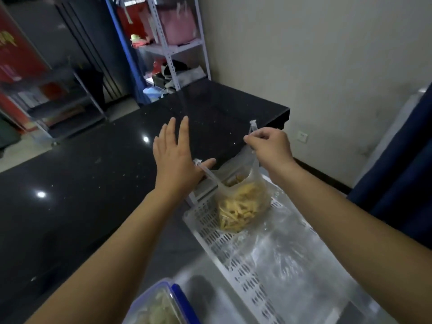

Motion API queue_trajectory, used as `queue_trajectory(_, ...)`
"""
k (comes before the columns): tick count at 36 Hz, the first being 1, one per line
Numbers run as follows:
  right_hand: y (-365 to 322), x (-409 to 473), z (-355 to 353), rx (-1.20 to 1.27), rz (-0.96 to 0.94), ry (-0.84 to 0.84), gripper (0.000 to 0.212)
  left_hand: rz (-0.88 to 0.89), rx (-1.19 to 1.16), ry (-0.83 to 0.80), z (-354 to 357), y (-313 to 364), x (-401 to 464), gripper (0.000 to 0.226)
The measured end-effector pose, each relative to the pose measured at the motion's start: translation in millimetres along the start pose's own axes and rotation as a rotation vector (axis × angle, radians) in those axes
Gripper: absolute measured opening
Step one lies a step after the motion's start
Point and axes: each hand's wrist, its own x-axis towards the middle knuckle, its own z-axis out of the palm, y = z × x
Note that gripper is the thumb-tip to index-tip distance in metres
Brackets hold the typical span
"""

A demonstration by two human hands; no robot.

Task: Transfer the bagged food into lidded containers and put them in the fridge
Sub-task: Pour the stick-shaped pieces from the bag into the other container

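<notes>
Over the white basket (pixel 210 220) on the black counter (pixel 70 183): the bag (pixel 240 206) of yellow strips sits in the basket's far end. Right hand (pixel 268 148) pinches one handle, pulled up taut. Left hand (pixel 177 160) is spread flat, fingers extended, the other handle by its thumb. Lidded container (pixel 159 305) at near edge.

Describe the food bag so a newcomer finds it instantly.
Start at the black counter, then go to the white slotted basket at its right side. The bag sits at the basket's far end: clear plastic, full of pale yellow strips, one handle pinched by the right hand. The blue-clipped container nearer the camera is rigid.
</notes>
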Motion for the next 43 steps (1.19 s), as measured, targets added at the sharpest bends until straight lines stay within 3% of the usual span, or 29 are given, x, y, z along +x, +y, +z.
queue_trajectory(7, -19.1, -25.8, -0.4, -0.093, -0.206, -0.189, 0.004, 0.003, -0.054, 0.011, 18.7, 24.8, 18.3, 0.115)
queue_trajectory(10, -22.9, -36.2, -8.8, -0.039, -0.195, -0.298, 0.010, -0.009, -0.100, -0.020, 22.7, 40.7, 23.8, 0.115)
queue_trajectory(19, -23.8, -34.8, -37.5, 0.136, -0.116, -0.347, 0.021, 0.146, -0.273, 0.011, 33.0, 46.4, 14.1, 0.118)
queue_trajectory(24, -33.5, -51.6, -36.7, 0.077, -0.157, -0.428, 0.018, 0.070, -0.306, 0.054, 23.0, 55.9, 17.5, 0.116)
queue_trajectory(27, -36.4, -64.9, -36.9, 0.065, -0.212, -0.378, 0.023, 0.067, -0.315, 0.127, 10.2, 60.8, 17.2, 0.111)
queue_trajectory(29, -30.5, -76.5, -39.6, 0.074, -0.214, -0.222, 0.029, 0.068, -0.311, 0.184, -1.5, 60.3, 15.0, 0.107)
queue_trajectory(32, -12.6, -110.1, -42.8, 0.135, -0.126, -0.076, 0.041, 0.104, -0.238, 0.220, -20.6, 55.7, 7.1, 0.105)
queue_trajectory(37, 22.8, -172.7, -36.3, 0.319, 0.165, -0.220, 0.068, 0.131, -0.154, 0.262, -56.2, 51.0, -17.2, 0.103)
queue_trajectory(43, 49.6, -223.8, -11.3, 0.558, 0.380, -0.044, 0.070, 0.083, -0.221, 0.306, -99.0, 48.2, -42.9, 0.102)
